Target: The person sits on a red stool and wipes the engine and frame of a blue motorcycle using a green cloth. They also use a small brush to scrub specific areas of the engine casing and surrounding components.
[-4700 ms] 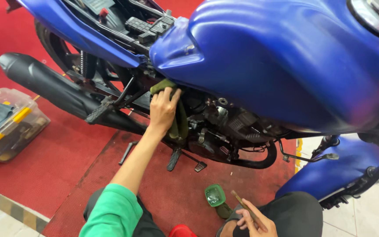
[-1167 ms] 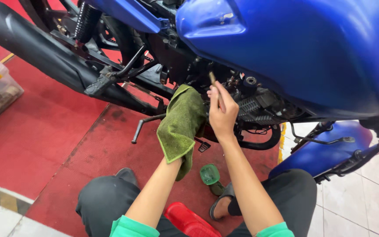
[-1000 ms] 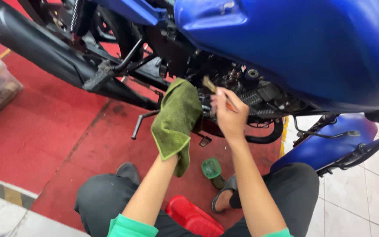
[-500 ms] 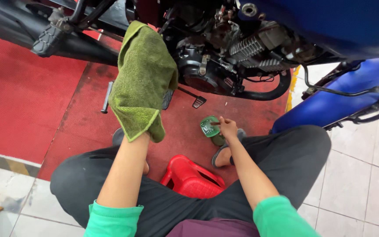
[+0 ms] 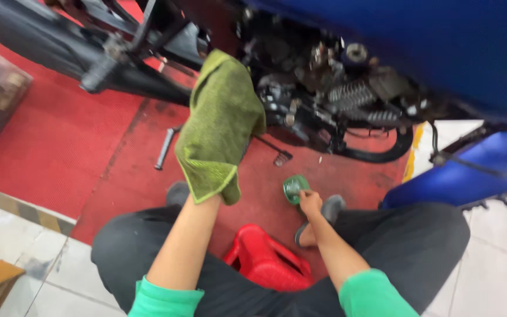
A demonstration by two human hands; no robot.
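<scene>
Motorcycle [image 5: 382, 53]: blue, engine exposed, standing over the red floor mat [image 5: 60, 152]
Green cloth [image 5: 218, 129]: draped over the left hand [image 5: 209, 182], which it hides, grip cannot tell
Green cup [image 5: 294, 188]: on the mat, directly ahead of the right hand [image 5: 311, 202], fingertips touching its near rim

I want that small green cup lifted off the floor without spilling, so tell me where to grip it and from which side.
Grip the green cup by its rim or upper wall, coming from above on the near side. It stands upright on the red mat, mouth up, and the right hand already rests at its near edge. The engine crowds the far side.
</scene>
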